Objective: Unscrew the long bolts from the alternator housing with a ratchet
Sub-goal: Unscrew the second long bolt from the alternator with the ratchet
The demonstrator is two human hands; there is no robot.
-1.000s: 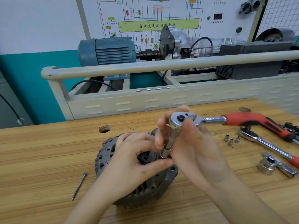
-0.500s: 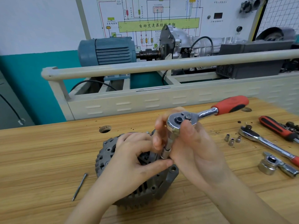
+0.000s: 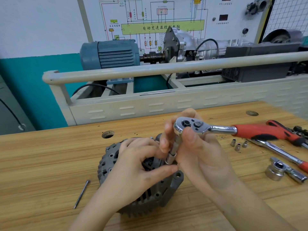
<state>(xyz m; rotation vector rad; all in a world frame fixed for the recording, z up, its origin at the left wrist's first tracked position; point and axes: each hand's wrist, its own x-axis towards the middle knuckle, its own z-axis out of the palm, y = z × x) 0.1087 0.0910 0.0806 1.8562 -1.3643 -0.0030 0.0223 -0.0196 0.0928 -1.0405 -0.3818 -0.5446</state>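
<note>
On the bench (image 3: pixel 41 164), right hand (image 3: pixel 200 157) gripping ratchet (image 3: pixel 190 125), left hand (image 3: pixel 141 165) clasping alternator (image 3: pixel 150 195) — loose bolt (image 3: pixel 81 194) left, sockets (image 3: pixel 238 145) right.

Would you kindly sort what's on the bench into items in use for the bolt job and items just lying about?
In use: alternator, ratchet with socket, removed long bolt.
Lying about: three small sockets, second ratchet, large socket on adapter.

An automotive training workshop: a wooden bench (image 3: pixel 50 164) with ratchets (image 3: pixel 283 152), a motor (image 3: pixel 113 54) coupled to a gearbox (image 3: pixel 191 45), a wiring diagram board (image 3: pixel 158 17) behind.
</note>
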